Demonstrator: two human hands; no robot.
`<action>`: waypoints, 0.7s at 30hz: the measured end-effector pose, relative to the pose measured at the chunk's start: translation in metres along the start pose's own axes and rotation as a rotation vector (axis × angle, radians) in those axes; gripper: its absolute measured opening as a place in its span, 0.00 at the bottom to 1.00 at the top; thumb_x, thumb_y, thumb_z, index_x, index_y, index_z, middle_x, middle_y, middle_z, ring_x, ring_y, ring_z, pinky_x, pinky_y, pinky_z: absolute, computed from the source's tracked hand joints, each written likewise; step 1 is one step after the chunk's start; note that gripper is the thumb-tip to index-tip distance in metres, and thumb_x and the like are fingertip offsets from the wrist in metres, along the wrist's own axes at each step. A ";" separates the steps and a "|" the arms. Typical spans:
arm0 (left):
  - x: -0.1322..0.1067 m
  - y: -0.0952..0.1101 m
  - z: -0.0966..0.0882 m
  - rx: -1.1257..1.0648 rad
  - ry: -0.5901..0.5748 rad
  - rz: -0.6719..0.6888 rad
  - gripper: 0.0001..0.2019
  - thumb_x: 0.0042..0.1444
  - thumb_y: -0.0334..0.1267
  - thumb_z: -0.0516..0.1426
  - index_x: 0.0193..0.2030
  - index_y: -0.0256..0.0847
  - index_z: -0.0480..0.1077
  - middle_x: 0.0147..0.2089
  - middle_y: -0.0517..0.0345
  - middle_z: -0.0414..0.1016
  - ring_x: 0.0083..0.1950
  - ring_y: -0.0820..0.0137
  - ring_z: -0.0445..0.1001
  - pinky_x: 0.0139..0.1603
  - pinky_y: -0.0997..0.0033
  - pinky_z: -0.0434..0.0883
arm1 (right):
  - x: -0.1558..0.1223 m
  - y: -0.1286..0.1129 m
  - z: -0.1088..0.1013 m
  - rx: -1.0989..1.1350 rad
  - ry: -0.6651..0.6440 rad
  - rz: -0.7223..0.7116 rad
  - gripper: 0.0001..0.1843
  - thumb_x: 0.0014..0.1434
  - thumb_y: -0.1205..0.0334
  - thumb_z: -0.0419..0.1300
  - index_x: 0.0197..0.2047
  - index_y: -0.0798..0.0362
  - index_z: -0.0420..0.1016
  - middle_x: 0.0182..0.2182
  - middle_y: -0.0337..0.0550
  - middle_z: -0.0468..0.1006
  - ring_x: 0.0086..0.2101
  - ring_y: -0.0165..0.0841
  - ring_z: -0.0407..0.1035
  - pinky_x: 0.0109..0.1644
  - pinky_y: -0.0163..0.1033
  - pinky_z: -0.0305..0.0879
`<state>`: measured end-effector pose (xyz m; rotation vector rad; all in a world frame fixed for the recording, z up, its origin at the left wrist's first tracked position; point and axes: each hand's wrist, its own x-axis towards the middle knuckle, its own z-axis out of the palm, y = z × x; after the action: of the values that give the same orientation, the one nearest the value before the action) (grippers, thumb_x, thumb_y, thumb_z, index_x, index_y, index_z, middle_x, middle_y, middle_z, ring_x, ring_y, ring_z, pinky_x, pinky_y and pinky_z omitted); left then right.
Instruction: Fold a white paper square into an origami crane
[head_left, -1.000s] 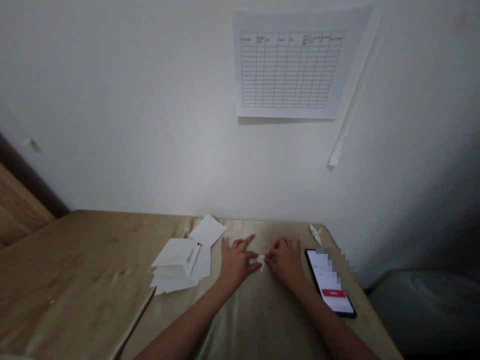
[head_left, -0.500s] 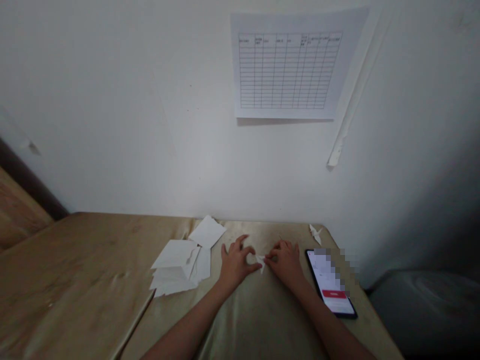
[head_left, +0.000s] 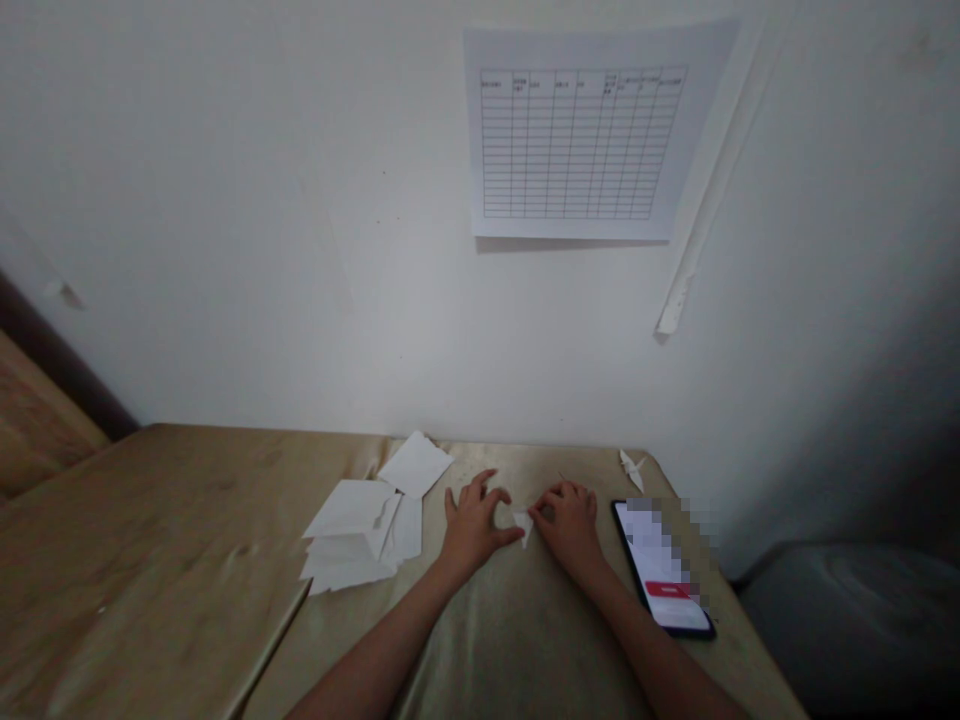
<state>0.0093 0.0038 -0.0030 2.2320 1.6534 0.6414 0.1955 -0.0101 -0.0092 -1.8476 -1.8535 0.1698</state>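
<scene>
A small folded piece of white paper is between my two hands, low over the cloth-covered table. My right hand pinches its upper right corner between thumb and fingertips. On the other side, my left hand has its thumb tip at the paper's left edge, while its index finger is lifted clear and the other fingers are spread. Near the far right corner of the table lies a folded white paper crane, apart from both hands.
Left of my hands lies a loose pile of white paper sheets, with another sheet behind it. A phone with a lit screen rests by my right forearm. Beyond the table rises a wall bearing a printed chart.
The small paper between my hands now shows a broader, flatter face. Both hands stay in nearly the same place, and the view has shifted very slightly.
</scene>
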 end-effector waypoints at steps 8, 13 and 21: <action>0.002 -0.003 0.003 -0.002 -0.032 0.051 0.20 0.47 0.44 0.71 0.46 0.50 0.73 0.71 0.55 0.58 0.65 0.55 0.66 0.70 0.29 0.43 | 0.000 0.000 0.009 0.002 0.034 0.018 0.06 0.61 0.56 0.63 0.37 0.47 0.80 0.47 0.47 0.75 0.54 0.46 0.61 0.63 0.53 0.49; 0.001 0.000 -0.001 0.018 -0.062 0.101 0.19 0.49 0.44 0.70 0.48 0.60 0.76 0.73 0.60 0.57 0.67 0.53 0.63 0.69 0.28 0.43 | 0.002 0.002 0.010 0.010 0.040 0.002 0.05 0.60 0.58 0.64 0.40 0.46 0.80 0.46 0.46 0.75 0.53 0.45 0.62 0.62 0.53 0.50; 0.001 0.002 -0.006 0.044 -0.102 0.112 0.18 0.52 0.46 0.68 0.50 0.66 0.77 0.74 0.68 0.56 0.71 0.50 0.58 0.69 0.25 0.41 | 0.002 0.005 0.009 0.029 0.058 -0.090 0.06 0.61 0.61 0.64 0.42 0.44 0.81 0.48 0.46 0.73 0.53 0.44 0.63 0.65 0.55 0.49</action>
<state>0.0079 0.0040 0.0029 2.3609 1.5165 0.5128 0.1961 -0.0060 -0.0182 -1.7281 -1.8802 0.1096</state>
